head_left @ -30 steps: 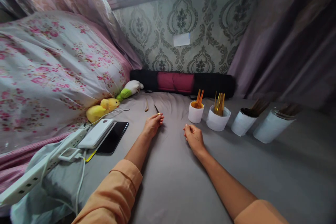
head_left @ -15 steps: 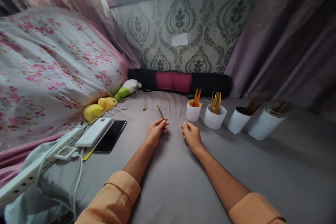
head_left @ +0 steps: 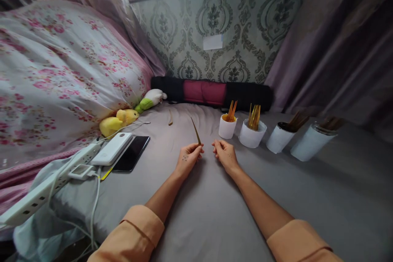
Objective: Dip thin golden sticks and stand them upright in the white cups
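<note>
My left hand (head_left: 188,158) pinches a thin brownish stick (head_left: 195,130) that points up and away over the grey sheet (head_left: 215,208). My right hand (head_left: 224,154) rests on the sheet a little to the right, fingers curled, with nothing visible in them. Beyond the hands stand several white cups in a row: one with orange sticks (head_left: 228,125), one with yellow-gold sticks (head_left: 252,131), and two with dark sticks (head_left: 279,137) (head_left: 311,141). Another loose stick (head_left: 170,118) lies farther back on the sheet.
At left lie a black phone (head_left: 132,153), a white power bank (head_left: 113,148), a power strip (head_left: 46,188) with cables, and yellow plush toys (head_left: 118,120) against a floral pillow (head_left: 61,73). A black and red roll (head_left: 211,92) lies along the wallpapered wall. Curtains hang at right.
My left hand lifted the stick off the sheet and drew it back toward me and to the right, nearer my right hand. The stick now stands more upright.
</note>
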Available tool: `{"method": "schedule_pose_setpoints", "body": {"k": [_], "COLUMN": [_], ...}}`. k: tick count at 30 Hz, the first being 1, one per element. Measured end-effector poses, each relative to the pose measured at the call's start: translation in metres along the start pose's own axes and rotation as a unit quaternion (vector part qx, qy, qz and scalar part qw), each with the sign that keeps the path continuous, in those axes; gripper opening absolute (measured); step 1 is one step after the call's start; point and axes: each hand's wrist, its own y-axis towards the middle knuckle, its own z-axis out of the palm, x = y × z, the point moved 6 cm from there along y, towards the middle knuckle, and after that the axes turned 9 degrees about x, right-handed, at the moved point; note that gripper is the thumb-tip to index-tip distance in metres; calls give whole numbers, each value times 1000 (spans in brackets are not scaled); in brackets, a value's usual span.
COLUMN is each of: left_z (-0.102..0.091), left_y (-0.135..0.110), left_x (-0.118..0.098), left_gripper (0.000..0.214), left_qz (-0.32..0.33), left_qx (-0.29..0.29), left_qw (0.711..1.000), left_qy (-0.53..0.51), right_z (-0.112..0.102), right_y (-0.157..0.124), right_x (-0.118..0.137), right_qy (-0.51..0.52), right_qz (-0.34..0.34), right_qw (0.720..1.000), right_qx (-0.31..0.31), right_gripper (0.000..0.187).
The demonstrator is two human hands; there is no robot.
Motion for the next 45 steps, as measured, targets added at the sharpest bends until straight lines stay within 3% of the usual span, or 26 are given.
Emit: {"method": "schedule_pose_setpoints", "body": {"k": [11,22,37,45], "left_z": [4,13,22,24], "left_y": [-14,-22,-28,-28], "left_x": [-8,-17,-15,-17], "left_gripper": [30,28,29,29], "left_qz": [84,185,193,188], "left_qx": [0,40,91,113], "left_qw": [977,919,819,805], "left_qy": [195,346,532,551], "right_z": [0,0,1,2], "right_y": [1,-3,-5,-5], "right_x": [1,14,24,25], "right_qy": [19,70,121,109], "right_qz": [3,5,-1,-2], "right_qw": [999,996,991,992], "right_qx": [28,48,61,62], "right_gripper": [43,42,43,42]}}
